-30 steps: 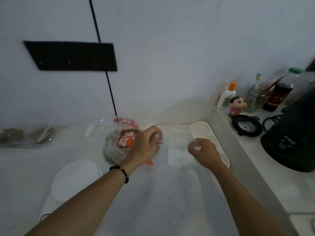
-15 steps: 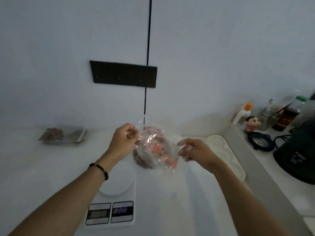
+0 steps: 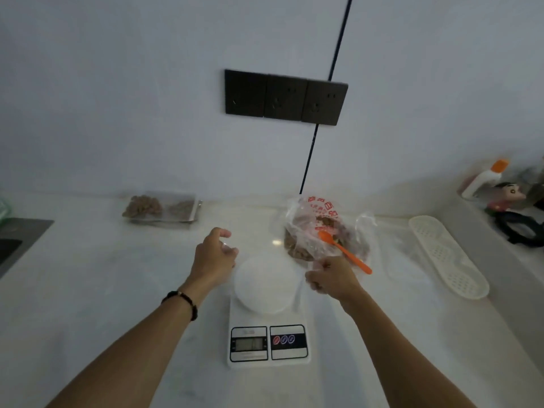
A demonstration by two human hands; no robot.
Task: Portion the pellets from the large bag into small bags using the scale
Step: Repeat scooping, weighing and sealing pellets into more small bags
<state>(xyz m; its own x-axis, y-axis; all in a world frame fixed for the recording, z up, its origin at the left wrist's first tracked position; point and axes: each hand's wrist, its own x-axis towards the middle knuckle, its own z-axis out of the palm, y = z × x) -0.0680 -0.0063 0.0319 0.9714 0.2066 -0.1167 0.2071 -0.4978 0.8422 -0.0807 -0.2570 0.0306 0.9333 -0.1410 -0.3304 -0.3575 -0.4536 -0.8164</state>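
In front of you runs a pale marble-look counter (image 3: 117,304), and the white scale (image 3: 268,328) sits on it near the middle. Beyond the scale to the right lies the large bag (image 3: 321,231) of pellets with an orange spoon (image 3: 344,251) across it. Filled small bags (image 3: 160,207) lie far left by the wall, and a white perforated tray (image 3: 449,257) lies at right.

wall sockets (image 3: 285,97), perforated tray (image 3: 449,256) — figurine (image 3: 504,197)
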